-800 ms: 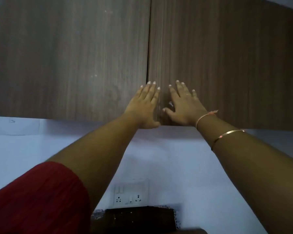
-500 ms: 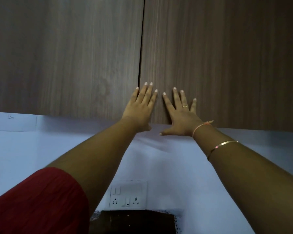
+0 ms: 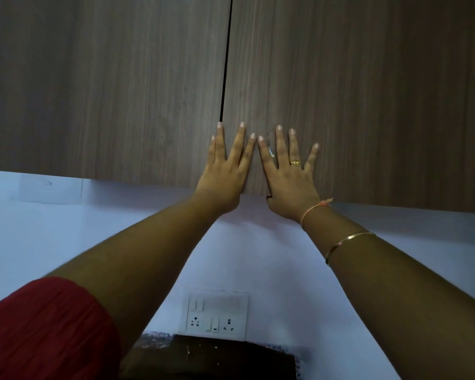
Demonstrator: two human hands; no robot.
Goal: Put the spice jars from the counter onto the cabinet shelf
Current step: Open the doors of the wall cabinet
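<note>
A: Entry one: cabinet doors?
B: Two, closed, shelf hidden behind; left hand and right hand lie flat near the seam, fingers straight, holding nothing.
A: Surroundings?
B: Listed: white wall, socket plate (below the hands), dark counter.

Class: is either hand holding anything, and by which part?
Nothing is held: left hand and right hand lie flat, fingers straight, against the cabinet doors.

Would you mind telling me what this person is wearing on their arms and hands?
The left arm has a short red sleeve, and the left hand shows no jewellery. The right hand wears a gold ring, with a pinkish thread at the wrist and a thin gold bangle on the forearm.
</note>
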